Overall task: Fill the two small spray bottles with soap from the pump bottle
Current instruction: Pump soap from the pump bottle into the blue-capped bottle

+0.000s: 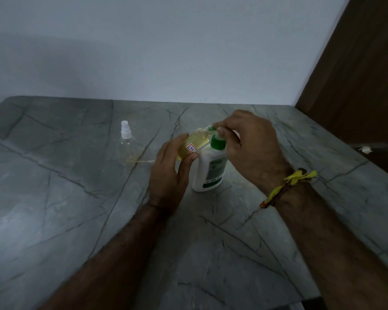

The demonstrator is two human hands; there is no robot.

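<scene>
Far left on the grey stone table [54,209] a small spray bottle [126,142] stands upright, cap on, looking nearly empty. Toward the middle, the left hand [168,175] grips a second spray bottle [194,142], tilted with its open neck held at the green pump. This one already looks well filled with yellow soap. Just right of it stands the white pump bottle [211,168], where the right hand [249,142] curls over the pump head, pressing. Filling this bottle seems nearly done; next it needs capping, then the far bottle opened.
</scene>
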